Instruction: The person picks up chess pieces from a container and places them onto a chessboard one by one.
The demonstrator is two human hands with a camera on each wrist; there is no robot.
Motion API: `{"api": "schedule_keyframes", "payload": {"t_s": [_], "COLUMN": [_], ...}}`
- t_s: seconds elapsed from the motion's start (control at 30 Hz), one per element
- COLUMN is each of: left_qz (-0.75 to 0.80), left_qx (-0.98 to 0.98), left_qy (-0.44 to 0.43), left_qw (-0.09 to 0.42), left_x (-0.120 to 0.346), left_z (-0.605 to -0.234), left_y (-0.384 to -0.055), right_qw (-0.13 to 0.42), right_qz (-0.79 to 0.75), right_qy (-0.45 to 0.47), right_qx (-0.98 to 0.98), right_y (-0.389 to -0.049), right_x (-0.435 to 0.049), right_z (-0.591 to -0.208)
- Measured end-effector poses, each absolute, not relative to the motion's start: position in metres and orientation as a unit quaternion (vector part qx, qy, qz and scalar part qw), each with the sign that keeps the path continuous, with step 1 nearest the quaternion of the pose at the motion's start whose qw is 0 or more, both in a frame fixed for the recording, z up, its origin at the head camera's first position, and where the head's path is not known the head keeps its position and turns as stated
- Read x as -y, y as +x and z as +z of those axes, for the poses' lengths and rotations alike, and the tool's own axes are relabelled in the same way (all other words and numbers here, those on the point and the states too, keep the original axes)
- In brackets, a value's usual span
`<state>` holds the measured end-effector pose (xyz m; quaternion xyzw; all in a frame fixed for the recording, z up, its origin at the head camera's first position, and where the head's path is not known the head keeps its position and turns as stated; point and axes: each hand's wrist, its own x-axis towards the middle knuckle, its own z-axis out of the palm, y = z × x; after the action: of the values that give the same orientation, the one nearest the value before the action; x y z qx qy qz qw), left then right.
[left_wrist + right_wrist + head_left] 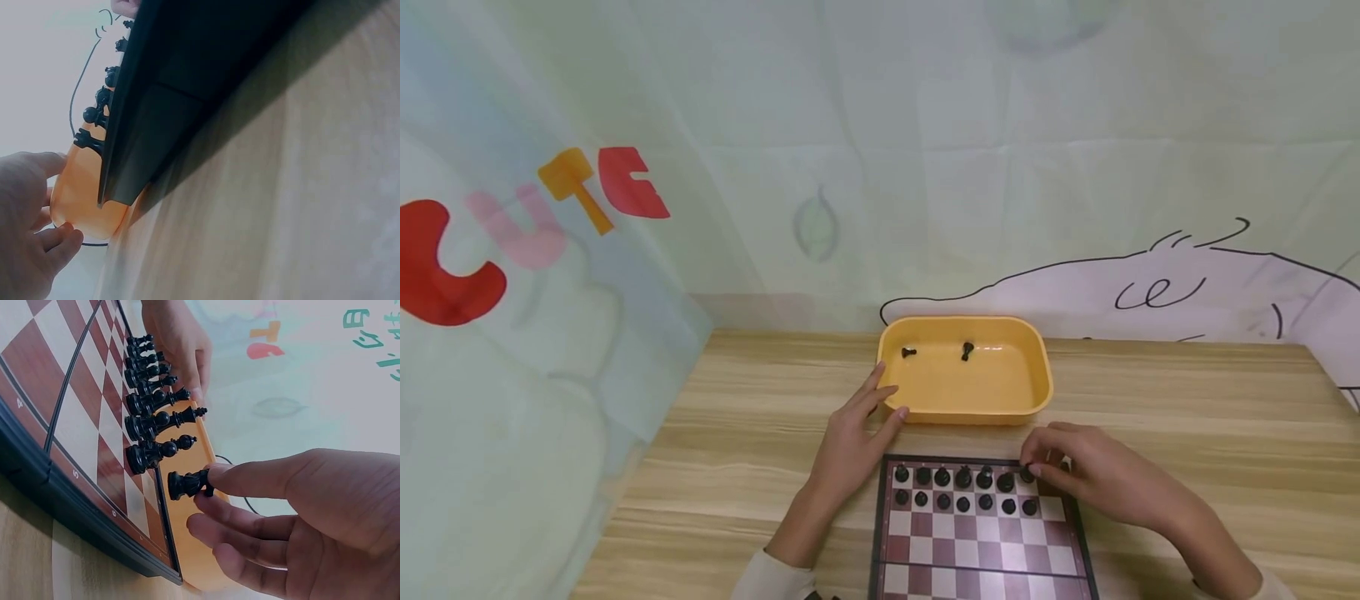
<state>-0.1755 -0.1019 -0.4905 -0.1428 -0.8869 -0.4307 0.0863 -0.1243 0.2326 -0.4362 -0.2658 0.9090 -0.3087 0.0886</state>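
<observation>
My right hand [1093,471] is at the far right corner of a chessboard [932,550]. Its thumb and index finger pinch the top of a black chess knight [187,484], while the other fingers are loosely bent. Black chess pieces [963,477] stand along the far edge, with a row of black pawns [962,503] in front of them. My left hand [848,446] touches the near left corner of a yellow-orange tray [962,417], fingers spread. Two small black chess pieces [967,351] lie in that tray.
Beyond the board, the tray stands near the back of a wood-grain table [700,467]. A printed cloth [760,200] hangs behind the table and along its left side. The board's nearer part runs out of the head view.
</observation>
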Motion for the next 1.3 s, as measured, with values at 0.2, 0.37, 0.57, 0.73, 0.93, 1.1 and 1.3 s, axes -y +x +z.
{"api": "schedule_keyframes", "payload": {"t_s": [0.2, 0.37, 0.57, 0.73, 0.93, 1.1, 1.3], "left_qz": [-0.430, -0.427, -0.430, -0.430, -0.432, -0.432, -0.436], "left_qx": [0.888, 0.889, 0.888, 0.888, 0.887, 0.888, 0.885], "left_qy": [-0.141, -0.141, -0.140, -0.140, -0.141, -0.139, -0.143], "left_qw": [0.083, 0.084, 0.081, 0.079, 0.079, 0.079, 0.082], "left_x": [0.1019, 0.1022, 0.1024, 0.1023, 0.1020, 0.1020, 0.1028], "left_z": [-0.4897, -0.4898, -0.4904, -0.4918, -0.4922, -0.4915, -0.4903], "left_y": [-0.1755, -0.1757, -0.1772, -0.1773, -0.1771, -0.1761, -0.1755], "right_qw": [0.116, 0.120, 0.112, 0.101, 0.101, 0.103, 0.109], "right_qz": [-0.311, -0.311, -0.308, -0.303, -0.304, -0.307, -0.311], "right_qy": [-0.267, -0.276, -0.285, -0.293, -0.292, -0.292, -0.287], "right_qx": [-0.905, -0.901, -0.901, -0.901, -0.901, -0.900, -0.900], "right_y": [-0.1251, -0.1251, -0.1248, -0.1236, -0.1225, -0.1225, -0.1238], "right_x": [-0.2325, -0.2327, -0.2330, -0.2328, -0.2320, -0.2302, -0.2297], "right_z": [-0.4355, -0.4362, -0.4379, -0.4391, -0.4394, -0.4416, -0.4412]}}
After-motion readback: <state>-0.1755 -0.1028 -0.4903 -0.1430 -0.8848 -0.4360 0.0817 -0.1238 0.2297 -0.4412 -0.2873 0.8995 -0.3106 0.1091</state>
